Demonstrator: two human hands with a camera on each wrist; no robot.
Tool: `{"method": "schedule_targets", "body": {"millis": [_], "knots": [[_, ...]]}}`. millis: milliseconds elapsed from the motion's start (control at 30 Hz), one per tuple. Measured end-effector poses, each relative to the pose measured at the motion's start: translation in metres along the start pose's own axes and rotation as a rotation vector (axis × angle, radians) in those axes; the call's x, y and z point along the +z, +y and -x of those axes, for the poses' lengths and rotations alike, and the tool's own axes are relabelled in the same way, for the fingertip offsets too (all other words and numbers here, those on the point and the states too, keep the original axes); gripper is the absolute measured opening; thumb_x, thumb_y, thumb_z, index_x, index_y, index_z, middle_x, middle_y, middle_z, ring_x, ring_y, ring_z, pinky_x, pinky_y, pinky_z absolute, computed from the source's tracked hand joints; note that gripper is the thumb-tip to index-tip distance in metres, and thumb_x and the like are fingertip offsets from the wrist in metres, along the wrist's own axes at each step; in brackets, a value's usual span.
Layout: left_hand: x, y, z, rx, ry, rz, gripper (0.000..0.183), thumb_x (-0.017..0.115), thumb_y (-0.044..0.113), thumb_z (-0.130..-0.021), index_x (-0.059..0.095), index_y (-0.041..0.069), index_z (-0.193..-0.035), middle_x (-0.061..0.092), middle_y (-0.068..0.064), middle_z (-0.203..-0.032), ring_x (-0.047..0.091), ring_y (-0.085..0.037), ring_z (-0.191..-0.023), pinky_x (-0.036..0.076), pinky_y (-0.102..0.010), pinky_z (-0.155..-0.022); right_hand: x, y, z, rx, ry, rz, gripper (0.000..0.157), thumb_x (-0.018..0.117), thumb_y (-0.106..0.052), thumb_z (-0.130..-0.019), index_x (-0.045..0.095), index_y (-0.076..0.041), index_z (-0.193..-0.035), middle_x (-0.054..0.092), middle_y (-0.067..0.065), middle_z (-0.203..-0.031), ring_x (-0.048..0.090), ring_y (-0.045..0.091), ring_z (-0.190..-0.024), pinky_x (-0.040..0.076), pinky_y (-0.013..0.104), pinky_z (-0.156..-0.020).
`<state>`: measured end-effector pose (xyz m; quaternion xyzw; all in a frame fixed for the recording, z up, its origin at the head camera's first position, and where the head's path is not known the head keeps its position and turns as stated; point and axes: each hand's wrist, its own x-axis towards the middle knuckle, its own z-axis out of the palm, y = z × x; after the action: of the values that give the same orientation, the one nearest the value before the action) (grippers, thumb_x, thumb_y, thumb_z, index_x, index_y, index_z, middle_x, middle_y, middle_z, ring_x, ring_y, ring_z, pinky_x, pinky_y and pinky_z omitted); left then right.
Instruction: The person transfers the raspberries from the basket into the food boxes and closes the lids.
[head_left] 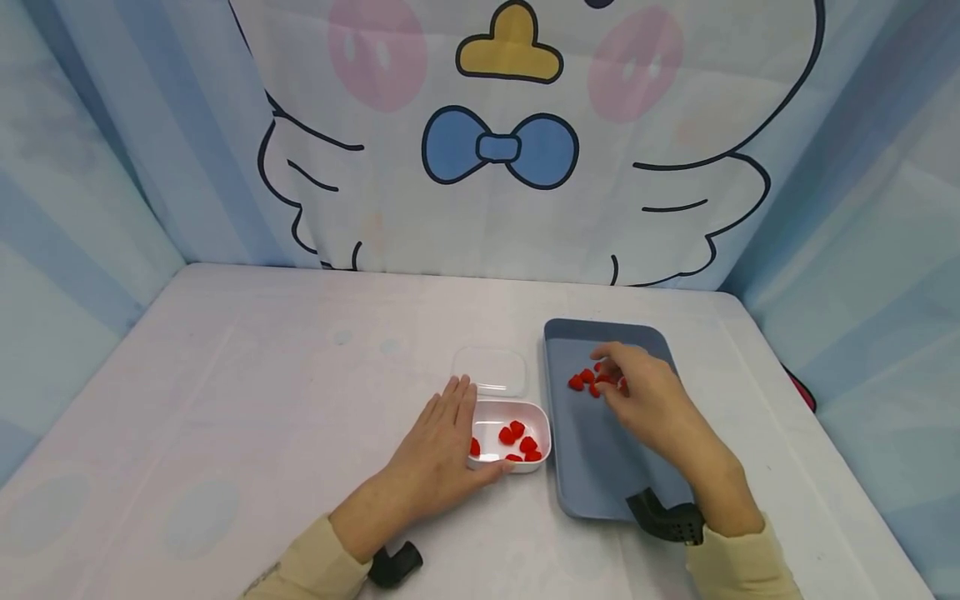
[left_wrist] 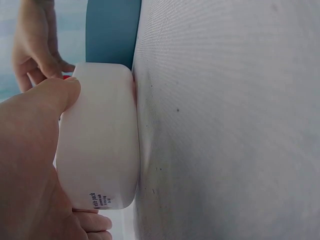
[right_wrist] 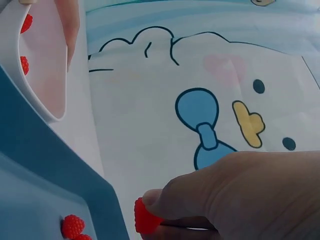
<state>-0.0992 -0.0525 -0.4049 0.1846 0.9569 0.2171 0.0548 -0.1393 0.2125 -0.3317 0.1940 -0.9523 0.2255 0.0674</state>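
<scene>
My left hand (head_left: 442, 454) lies against the left side of a small white plastic box (left_wrist: 100, 135), its fingers straight and its thumb along the near rim. Several red toy raspberries (head_left: 528, 445) lie loose inside the box. Over the blue-grey tray (head_left: 600, 467), my right hand (head_left: 652, 400) pinches one red raspberry (right_wrist: 145, 217) between thumb and fingers. More raspberries (head_left: 576, 382) are grouped in the tray's far half, some partly hidden behind the right hand's fingers.
A clear plastic lid (head_left: 491, 372) lies on the white tabletop (head_left: 285, 375) just behind the box. The tray stands directly right of the box, its raised rim beside it. Printed cloth curtains (head_left: 502, 217) close off the back and both sides.
</scene>
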Motion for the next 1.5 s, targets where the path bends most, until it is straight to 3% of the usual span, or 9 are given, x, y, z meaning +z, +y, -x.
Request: {"method": "schedule_targets", "body": {"millis": [367,533,967,1500], "knots": [[0.0,0.0,-0.001,0.003,0.003,-0.01,0.105,0.062,0.065,-0.085,0.019,0.001,-0.156,0.022,-0.016,-0.164,0.017,-0.032,-0.154,0.021,-0.051,-0.124,0.011,-0.011,-0.003,-0.149,0.007,-0.007,0.032,0.073,0.008,-0.081,0.064,-0.002,-0.11,0.069,0.006,-0.092,0.065,0.016,-0.08,0.06,0.035,-0.073],[0.0,0.0,-0.001,0.006,-0.001,-0.012,0.105,0.062,0.066,-0.085,0.02,0.001,-0.156,0.022,-0.016,-0.164,0.018,-0.032,-0.154,0.021,-0.05,-0.124,0.017,-0.016,-0.002,-0.179,0.011,0.01,0.032,0.074,0.007,-0.08,0.064,-0.001,-0.11,0.068,0.006,-0.091,0.064,0.016,-0.08,0.06,0.036,-0.073],[0.0,0.0,-0.001,0.01,-0.002,-0.03,0.105,0.062,0.066,-0.084,0.02,0.002,-0.156,0.023,-0.016,-0.164,0.019,-0.033,-0.153,0.023,-0.051,-0.123,0.03,-0.033,0.001,-0.187,-0.076,-0.026,0.044,0.08,0.001,-0.078,0.064,-0.005,-0.119,0.069,0.009,-0.111,0.065,0.017,-0.092,0.061,0.034,-0.079],[0.0,-0.001,0.0,0.016,0.006,-0.022,0.104,0.062,0.065,-0.085,0.021,0.001,-0.156,0.022,-0.015,-0.164,0.017,-0.032,-0.154,0.022,-0.051,-0.123,0.052,-0.045,0.001,-0.31,-0.211,-0.05,0.037,0.073,-0.003,-0.086,0.062,-0.008,-0.121,0.07,0.005,-0.109,0.063,0.015,-0.099,0.058,0.035,-0.09]]}}
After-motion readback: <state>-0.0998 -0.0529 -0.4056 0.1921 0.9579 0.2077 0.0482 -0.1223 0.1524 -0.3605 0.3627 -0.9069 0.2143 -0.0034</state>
